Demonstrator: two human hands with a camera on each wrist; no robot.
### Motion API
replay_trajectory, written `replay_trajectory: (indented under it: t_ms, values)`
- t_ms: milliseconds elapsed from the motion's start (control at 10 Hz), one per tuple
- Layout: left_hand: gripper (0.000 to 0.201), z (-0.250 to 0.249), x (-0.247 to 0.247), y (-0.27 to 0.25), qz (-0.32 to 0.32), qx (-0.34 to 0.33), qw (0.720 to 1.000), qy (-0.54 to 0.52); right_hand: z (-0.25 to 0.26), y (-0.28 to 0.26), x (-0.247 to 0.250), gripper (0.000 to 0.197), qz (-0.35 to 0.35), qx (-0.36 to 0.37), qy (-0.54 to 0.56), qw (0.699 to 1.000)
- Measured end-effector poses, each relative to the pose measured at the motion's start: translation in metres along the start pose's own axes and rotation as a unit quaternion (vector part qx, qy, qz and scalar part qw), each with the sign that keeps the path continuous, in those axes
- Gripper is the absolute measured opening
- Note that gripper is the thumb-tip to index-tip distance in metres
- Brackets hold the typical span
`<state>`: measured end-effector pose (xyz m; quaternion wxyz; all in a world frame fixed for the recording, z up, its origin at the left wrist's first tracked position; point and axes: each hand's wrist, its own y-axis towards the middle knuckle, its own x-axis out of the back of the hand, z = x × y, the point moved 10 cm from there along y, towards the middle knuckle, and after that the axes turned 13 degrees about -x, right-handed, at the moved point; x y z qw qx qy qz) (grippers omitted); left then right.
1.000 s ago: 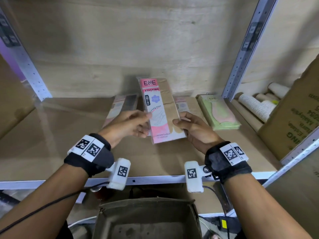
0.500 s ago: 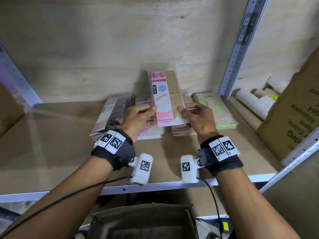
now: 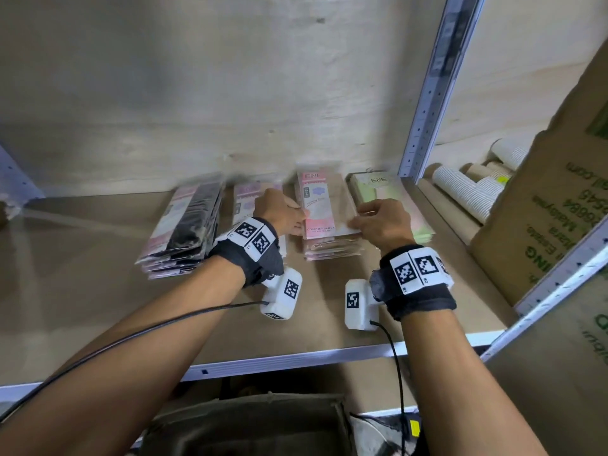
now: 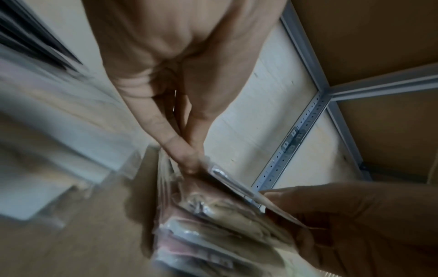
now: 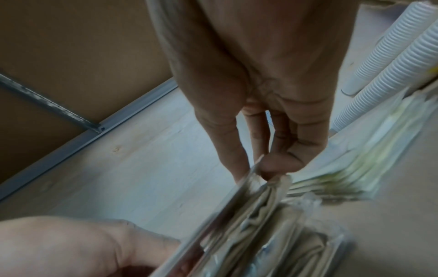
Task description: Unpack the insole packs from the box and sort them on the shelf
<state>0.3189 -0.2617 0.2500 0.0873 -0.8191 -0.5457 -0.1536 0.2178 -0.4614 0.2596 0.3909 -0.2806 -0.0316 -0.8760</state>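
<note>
A pink and tan insole pack (image 3: 324,209) is held flat over a stack of like packs (image 3: 329,250) at the back of the shelf (image 3: 98,291). My left hand (image 3: 301,218) pinches its left edge and my right hand (image 3: 360,222) pinches its right edge. In the left wrist view the left hand (image 4: 189,161) grips the pack (image 4: 237,189) by its rim. In the right wrist view the thumb and fingers of the right hand (image 5: 255,168) clamp the pack (image 5: 225,215), slightly raised above the stack. Beside it lie a black stack (image 3: 187,232), a purple stack (image 3: 246,199) and a green stack (image 3: 378,189).
A steel upright (image 3: 427,93) bounds the bay on the right. Beyond it lie sleeves of paper cups (image 3: 467,192) and a large cardboard carton (image 3: 543,225). An open brown box (image 3: 246,422) sits below the shelf's front edge.
Both hands have carried the pink and tan pack away from me and lowered it from upright to flat over the matching stack, between the purple and green stacks.
</note>
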Motion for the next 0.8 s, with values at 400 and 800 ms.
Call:
replay_trajectory:
  t_ms: [400,800]
  values:
    - [0.030,-0.003,-0.004,0.007,0.013,0.000,0.996,0.092,-0.007,0.000,-0.004,0.034,0.022,-0.031,-0.032,0.999]
    - [0.045,-0.008,-0.003,0.005,0.028,-0.005,0.991,0.129,0.004,-0.009,0.003,0.035,0.010,-0.016,-0.037,0.999]
